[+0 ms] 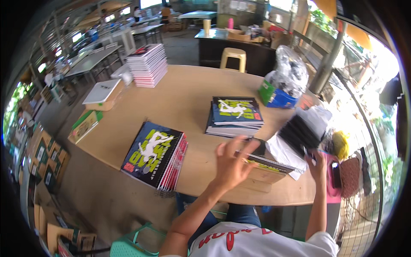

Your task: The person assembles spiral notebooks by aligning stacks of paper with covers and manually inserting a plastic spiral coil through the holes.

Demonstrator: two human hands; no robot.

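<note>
My left hand (233,166) has its fingers spread at the left end of a spiral notebook (272,165), which stands on edge over a tan cardboard piece (257,176). Whether the fingertips touch it is unclear. My right hand (317,165) curls its fingers beside a blurred black bundle of strips (299,133); a small dark item shows at the fingertips, too blurred to name. White paper sheets (280,147) lie between the hands. A fanned stack of spiral notebooks (154,156) with dark blue covers lies to the left, and a second notebook stack (235,115) sits farther back.
A tall notebook stack (147,66) stands at the table's far left, near a shallow box (102,94). Clear plastic bags (291,70) fill a blue-green box (278,94) at the back right. A yellow bundle (341,144) and pink item (333,175) edge the right side. A beige stool (233,59) stands beyond.
</note>
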